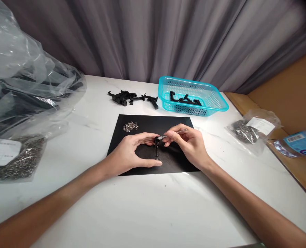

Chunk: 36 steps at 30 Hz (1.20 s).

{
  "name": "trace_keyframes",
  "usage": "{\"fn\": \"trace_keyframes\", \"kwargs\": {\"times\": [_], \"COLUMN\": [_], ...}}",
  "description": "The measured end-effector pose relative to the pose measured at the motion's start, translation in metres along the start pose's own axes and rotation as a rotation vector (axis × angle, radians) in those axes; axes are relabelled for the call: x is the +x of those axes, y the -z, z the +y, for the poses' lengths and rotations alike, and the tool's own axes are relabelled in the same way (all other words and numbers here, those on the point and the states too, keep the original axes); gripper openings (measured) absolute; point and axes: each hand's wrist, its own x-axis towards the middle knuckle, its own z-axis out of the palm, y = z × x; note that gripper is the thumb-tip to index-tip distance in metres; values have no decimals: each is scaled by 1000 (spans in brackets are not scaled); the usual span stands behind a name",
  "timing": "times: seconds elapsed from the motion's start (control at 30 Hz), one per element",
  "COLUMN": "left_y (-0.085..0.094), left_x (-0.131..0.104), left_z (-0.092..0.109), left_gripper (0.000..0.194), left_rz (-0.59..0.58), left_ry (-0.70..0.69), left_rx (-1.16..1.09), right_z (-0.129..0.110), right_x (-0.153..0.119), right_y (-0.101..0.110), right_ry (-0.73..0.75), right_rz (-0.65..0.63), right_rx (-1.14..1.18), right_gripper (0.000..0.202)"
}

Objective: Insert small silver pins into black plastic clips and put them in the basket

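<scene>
Between the thumb and fingers of my left hand (134,150) a narrow black plastic part (156,150) is held on end above a black mat (127,168). My right hand (187,141) pinches a slim metal tool (180,131), like a pick or tweezers; its exact kind I cannot make out. The tool's pale tip meets or nearly meets the upper end of the black part. On the mat, beyond my left hand, lies a small pile of tiny shiny metal pieces (130,126).
Several loose black plastic parts (123,97) lie behind the mat. A turquoise basket (220,105) with more black parts stands beside them. Clear bags of small metal pieces lie left (20,158) and right (246,132). A large plastic bag (33,86) fills the left; a blue-labelled packet (300,142) is far right.
</scene>
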Motion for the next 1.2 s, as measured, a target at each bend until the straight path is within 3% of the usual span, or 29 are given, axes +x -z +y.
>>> {"fn": "trace_keyframes", "kwargs": {"times": [1.0, 1.07, 1.2], "left_y": [1, 1, 1], "left_x": [1, 1, 1], "left_z": [-2, -2, -4], "left_gripper": [70, 70, 71], "left_rz": [-7, -14, -24], "left_ry": [-10, 4, 27], "left_rx": [28, 37, 34], "right_z": [-5, -6, -8], "right_x": [-1, -2, -1], "right_y": [-4, -3, 3], "right_ry": [8, 17, 139], "right_rz": [-24, 15, 210], "right_rx": [-39, -56, -238], "right_gripper": [18, 21, 38]}}
